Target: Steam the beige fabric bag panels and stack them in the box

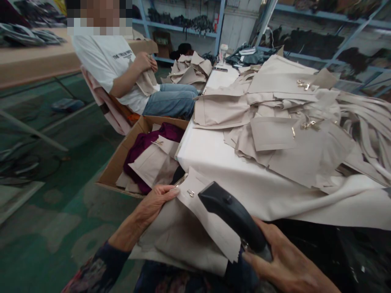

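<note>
My left hand pinches the upper left edge of a beige fabric piece that hangs over my lap. A small metal fitting sits on the piece near its top, and another bit of metal shows at the edge by my left fingertips. My right hand is wrapped round the lower end of a black curved handheld tool. The tool's wide head lies over the fabric, just right of the fitting; whether it touches the cloth I cannot tell. The fabric's zigzag lower edge is beside my right fingers.
An open cardboard box with beige pieces and purple cloth stands beyond my left hand. The white-covered table at the right bears piles of beige pieces and straps. A seated person holds fabric. Shelves stand behind.
</note>
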